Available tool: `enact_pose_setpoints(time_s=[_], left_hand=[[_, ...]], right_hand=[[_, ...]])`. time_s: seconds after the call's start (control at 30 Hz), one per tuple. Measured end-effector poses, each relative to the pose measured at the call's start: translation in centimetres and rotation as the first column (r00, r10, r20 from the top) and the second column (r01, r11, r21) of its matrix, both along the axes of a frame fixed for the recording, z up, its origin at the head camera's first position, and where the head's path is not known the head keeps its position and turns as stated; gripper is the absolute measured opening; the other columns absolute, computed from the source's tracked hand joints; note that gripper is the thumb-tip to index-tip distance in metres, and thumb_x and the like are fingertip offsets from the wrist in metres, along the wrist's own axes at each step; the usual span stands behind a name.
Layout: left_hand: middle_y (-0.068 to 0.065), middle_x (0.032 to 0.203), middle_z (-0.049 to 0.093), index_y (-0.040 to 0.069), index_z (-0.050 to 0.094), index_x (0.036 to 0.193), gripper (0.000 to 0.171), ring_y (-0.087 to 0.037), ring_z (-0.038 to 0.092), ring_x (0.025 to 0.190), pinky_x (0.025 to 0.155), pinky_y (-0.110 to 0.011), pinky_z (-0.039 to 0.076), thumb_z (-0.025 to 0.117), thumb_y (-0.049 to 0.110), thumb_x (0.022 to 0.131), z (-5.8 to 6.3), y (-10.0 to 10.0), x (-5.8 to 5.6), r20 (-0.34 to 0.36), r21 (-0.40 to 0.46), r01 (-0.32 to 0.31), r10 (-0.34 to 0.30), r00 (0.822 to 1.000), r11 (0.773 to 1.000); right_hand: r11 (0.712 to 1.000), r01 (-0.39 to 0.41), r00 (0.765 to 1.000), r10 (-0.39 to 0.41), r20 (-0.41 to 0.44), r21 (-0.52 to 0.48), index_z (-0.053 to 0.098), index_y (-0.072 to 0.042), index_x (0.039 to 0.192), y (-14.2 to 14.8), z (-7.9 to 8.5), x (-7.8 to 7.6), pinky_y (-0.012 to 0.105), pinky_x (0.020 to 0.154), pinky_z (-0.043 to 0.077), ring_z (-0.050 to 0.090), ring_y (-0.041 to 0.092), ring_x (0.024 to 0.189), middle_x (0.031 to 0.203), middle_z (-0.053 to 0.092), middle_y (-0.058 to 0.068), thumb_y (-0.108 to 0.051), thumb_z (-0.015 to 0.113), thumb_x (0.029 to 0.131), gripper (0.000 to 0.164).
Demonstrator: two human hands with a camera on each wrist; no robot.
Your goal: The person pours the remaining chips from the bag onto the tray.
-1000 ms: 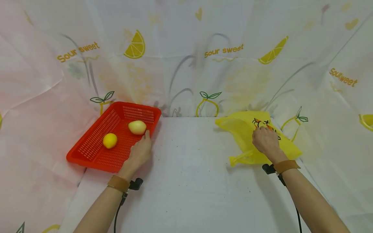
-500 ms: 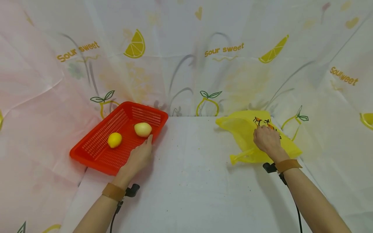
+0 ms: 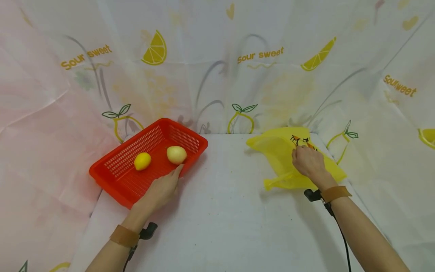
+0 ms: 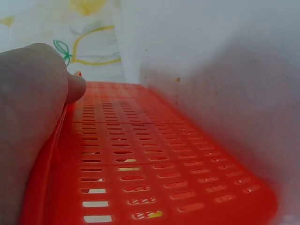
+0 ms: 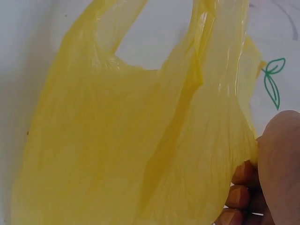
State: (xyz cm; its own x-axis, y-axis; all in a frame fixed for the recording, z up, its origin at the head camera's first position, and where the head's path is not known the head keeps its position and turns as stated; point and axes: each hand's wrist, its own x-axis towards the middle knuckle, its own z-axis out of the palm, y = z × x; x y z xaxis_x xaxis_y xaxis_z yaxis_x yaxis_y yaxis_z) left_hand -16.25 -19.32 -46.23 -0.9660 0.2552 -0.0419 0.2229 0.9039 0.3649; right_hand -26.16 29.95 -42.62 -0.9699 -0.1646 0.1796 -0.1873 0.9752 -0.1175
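My left hand (image 3: pixel 162 190) grips the near long side of a red plastic basket (image 3: pixel 117 162), which has slotted walls. In the left wrist view its thumb lies along the rim, above the slotted outer wall (image 4: pixel 136 136). Inside the basket lie a yellow lemon (image 3: pixel 142 161) and, farther right, a pale, pear-like fruit (image 3: pixel 176 155) close to my left fingertips. On the right, my right hand (image 3: pixel 309 162) pinches a yellow plastic bag (image 3: pixel 276 151) with a printed face. In the right wrist view the bag's handles point up, and curled fingertips (image 5: pixel 239 197) meet its edge.
Both things are over a white-covered table (image 3: pixel 231 223) with tiny specks on it. A lemon-printed curtain (image 3: pixel 204 75) closes off the back and both sides. A cable (image 3: pixel 346 245) runs from the right wrist camera; another trails from the left one.
My left hand has swung the basket clockwise and to the right, carrying both fruits along inside it. The right hand and the bag have hardly moved.
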Motion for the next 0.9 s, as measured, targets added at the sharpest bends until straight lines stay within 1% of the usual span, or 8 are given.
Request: enact_pose_setpoints(time_s=[0.03, 0.1, 0.23, 0.27, 0.33, 0.5, 0.7, 0.9], left_hand=[[-0.003, 0.1, 0.061, 0.023, 0.018, 0.153, 0.072, -0.018, 0.057, 0.078, 0.078, -0.039, 0.056, 0.057, 0.034, 0.095, 0.0, 0.0, 0.1, 0.002, 0.0, 0.01, -0.01, 1.0, 1.0], [-0.004, 0.114, 0.06, 0.023, 0.019, 0.153, 0.069, -0.02, 0.058, 0.089, 0.085, -0.044, 0.053, 0.055, 0.037, 0.095, 0.0, -0.1, 0.2, -0.019, -0.016, 0.025, -0.025, 0.999, 1.0], [-0.005, 0.124, 0.058, 0.024, 0.02, 0.153, 0.068, -0.023, 0.059, 0.1, 0.09, -0.048, 0.05, 0.052, 0.041, 0.095, 0.2, -0.2, 0.5, -0.018, -0.019, 0.042, -0.042, 0.999, 0.999], [-0.004, 0.124, 0.058, 0.025, 0.02, 0.152, 0.068, -0.023, 0.06, 0.1, 0.09, -0.048, 0.05, 0.051, 0.042, 0.095, 0.2, -0.2, 0.6, -0.018, -0.021, 0.042, -0.042, 0.999, 0.999], [-0.003, 0.12, 0.06, 0.025, 0.021, 0.152, 0.067, -0.022, 0.06, 0.095, 0.088, -0.047, 0.051, 0.051, 0.043, 0.095, 0.2, -0.2, 0.7, -0.015, -0.022, 0.043, -0.043, 0.999, 0.999], [-0.001, 0.117, 0.06, 0.028, 0.019, 0.152, 0.067, -0.019, 0.059, 0.09, 0.087, -0.045, 0.052, 0.05, 0.044, 0.095, 0.2, -0.4, 1.0, -0.01, -0.03, 0.053, -0.053, 0.999, 0.998], [0.002, 0.118, 0.059, 0.031, 0.019, 0.152, 0.068, -0.016, 0.058, 0.09, 0.087, -0.044, 0.053, 0.054, 0.043, 0.094, 0.2, -0.5, 1.6, -0.001, -0.024, 0.06, -0.06, 0.998, 0.998], [0.003, 0.117, 0.059, 0.032, 0.022, 0.151, 0.067, -0.015, 0.058, 0.09, 0.086, -0.042, 0.053, 0.056, 0.041, 0.094, 0.1, -0.6, 2.0, -0.004, -0.029, 0.077, -0.077, 0.997, 0.997]], right_hand=[[1.0, 0.0, 1.0, 0.0, 0.001, -0.002, 0.048, -0.008, 0.064, -0.1, 0.0, 0.1, 0.032, 0.04, 0.033, 0.043, 0.022, 0.048, 0.062, 0.043, 0.008, -0.022, 0.035, 0.099, 0.041], [1.0, -0.003, 1.0, 0.003, 0.001, -0.01, 0.048, -0.009, 0.063, -0.4, 0.1, 0.2, 0.032, 0.04, 0.033, 0.042, 0.022, 0.048, 0.061, 0.043, 0.007, -0.023, 0.035, 0.1, 0.041], [1.0, -0.013, 1.0, 0.013, -0.009, -0.017, 0.048, -0.01, 0.062, -0.7, 0.1, 0.4, 0.032, 0.039, 0.033, 0.042, 0.022, 0.047, 0.06, 0.043, 0.007, -0.023, 0.036, 0.1, 0.041], [1.0, -0.014, 1.0, 0.014, -0.011, -0.016, 0.048, -0.01, 0.062, -0.8, 0.1, 0.5, 0.032, 0.038, 0.033, 0.042, 0.022, 0.047, 0.06, 0.043, 0.007, -0.023, 0.037, 0.099, 0.041], [1.0, -0.019, 1.0, 0.019, -0.022, -0.014, 0.048, -0.01, 0.062, -0.9, 0.1, 0.5, 0.032, 0.038, 0.032, 0.042, 0.021, 0.046, 0.059, 0.042, 0.007, -0.023, 0.037, 0.099, 0.041], [0.999, -0.028, 0.999, 0.027, -0.042, -0.019, 0.047, -0.011, 0.061, -1.2, 0.2, 0.8, 0.032, 0.038, 0.031, 0.041, 0.021, 0.046, 0.058, 0.04, 0.006, -0.023, 0.037, 0.099, 0.041], [0.999, -0.03, 0.998, 0.028, -0.052, -0.04, 0.044, -0.011, 0.058, -1.7, 0.4, 1.2, 0.032, 0.037, 0.03, 0.038, 0.021, 0.043, 0.057, 0.038, 0.006, -0.022, 0.037, 0.098, 0.042], [0.999, -0.042, 0.997, 0.04, -0.064, -0.034, 0.043, -0.011, 0.056, -2.0, 0.4, 1.5, 0.032, 0.037, 0.029, 0.036, 0.021, 0.042, 0.056, 0.036, 0.006, -0.021, 0.038, 0.098, 0.043]])
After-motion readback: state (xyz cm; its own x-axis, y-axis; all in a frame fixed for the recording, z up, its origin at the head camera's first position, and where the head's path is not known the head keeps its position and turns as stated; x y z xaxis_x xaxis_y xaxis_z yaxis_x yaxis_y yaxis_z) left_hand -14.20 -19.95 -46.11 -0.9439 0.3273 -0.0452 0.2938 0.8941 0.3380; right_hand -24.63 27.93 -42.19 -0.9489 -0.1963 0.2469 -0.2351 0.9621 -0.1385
